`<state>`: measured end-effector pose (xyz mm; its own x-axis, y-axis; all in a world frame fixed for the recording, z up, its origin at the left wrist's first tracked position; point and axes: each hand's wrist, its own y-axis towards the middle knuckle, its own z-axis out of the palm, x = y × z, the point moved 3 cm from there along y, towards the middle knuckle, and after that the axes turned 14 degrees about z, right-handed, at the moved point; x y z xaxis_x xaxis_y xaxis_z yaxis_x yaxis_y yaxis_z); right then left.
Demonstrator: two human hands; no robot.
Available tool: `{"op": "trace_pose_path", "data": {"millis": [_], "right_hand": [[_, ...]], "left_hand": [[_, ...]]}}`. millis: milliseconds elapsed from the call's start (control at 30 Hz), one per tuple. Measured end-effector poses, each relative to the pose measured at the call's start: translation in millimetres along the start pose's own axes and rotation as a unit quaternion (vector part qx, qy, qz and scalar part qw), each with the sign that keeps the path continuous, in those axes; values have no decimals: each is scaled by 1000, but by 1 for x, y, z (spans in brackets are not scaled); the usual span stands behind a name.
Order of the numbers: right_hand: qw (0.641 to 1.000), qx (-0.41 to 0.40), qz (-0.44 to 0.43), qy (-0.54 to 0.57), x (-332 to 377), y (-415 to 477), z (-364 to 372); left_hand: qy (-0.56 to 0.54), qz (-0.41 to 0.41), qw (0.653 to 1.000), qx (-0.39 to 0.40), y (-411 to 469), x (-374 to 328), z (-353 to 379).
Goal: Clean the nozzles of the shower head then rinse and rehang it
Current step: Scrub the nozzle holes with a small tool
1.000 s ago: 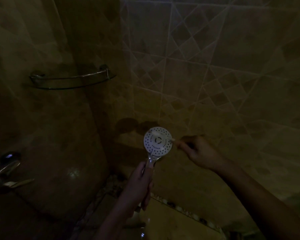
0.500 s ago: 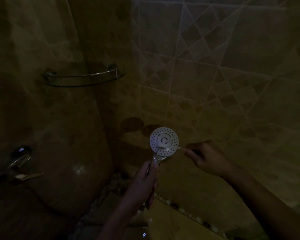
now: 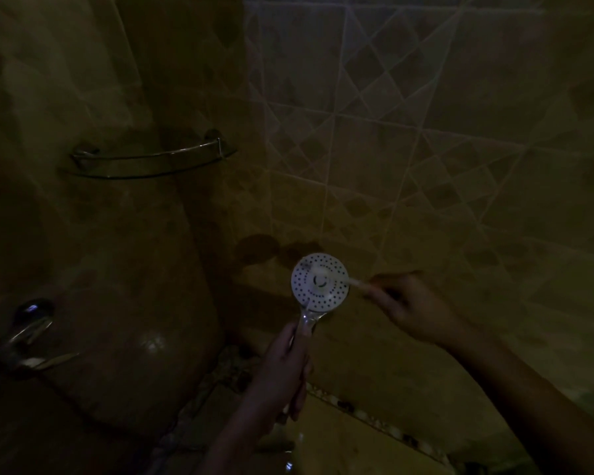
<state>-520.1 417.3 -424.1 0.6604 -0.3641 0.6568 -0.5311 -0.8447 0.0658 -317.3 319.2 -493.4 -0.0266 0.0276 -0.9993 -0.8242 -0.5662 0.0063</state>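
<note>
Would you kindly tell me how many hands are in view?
2. The left hand grips the chrome handle of the round white shower head at lower centre; the right hand, right of it, holds a thin pale brush across its face.

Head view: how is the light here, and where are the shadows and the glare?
Head view: very dim, yellowish light; the white shower head is the brightest thing, and two round shadows lie on the tiled wall above it; small glare spots sit on the tap; both the left hand and the right hand are dark, with soft edges.
</note>
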Motion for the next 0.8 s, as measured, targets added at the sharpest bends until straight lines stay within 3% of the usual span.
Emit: {"op": "trace_pose_path", "data": {"millis": [67,100,200,267,333,400,467,567,600,667,733,800], "right_hand": [[994,79,-50,-50,4,-12,13],[993,71,-47,-81,0,-9,15],[990,-78,54,-102,-14,6,-3],[989,-125,36,-68,-13,5,-8],[1000,-9,3,-26,-7,-4,-2],[992,80,-37,-89,-6,-13,10],[992,26,-4,-127,-15,-6,5],[977,-168,23,-132,-20,1,-13],[982,-153,17,-111,-19,-2,-13],[999,-5,-7,-48,-10,-10,-3],[990,101,-57,-85,-5,-18,11],[989,53,-50,-126,-13,-12,12]], "left_hand": [[-4,1,1000,5,0,2,1],[-5,2,1000,6,1,3,2],[-1,-2,1000,-1,2,7,3],[-7,1,1000,-4,0,8,5],[-14,2,1000,-3,-1,8,6],[-23,-2,1000,-1,-2,9,4],[-26,-7,1000,1,-2,8,4],[-29,-8,999,-14,-2,6,4],[-29,-8,999,-19,-2,5,3],[-30,-4,999,-18,-1,4,3],[-27,-2,1000,-14,-1,2,2],[-23,-6,1000,-13,0,1,2]]}}
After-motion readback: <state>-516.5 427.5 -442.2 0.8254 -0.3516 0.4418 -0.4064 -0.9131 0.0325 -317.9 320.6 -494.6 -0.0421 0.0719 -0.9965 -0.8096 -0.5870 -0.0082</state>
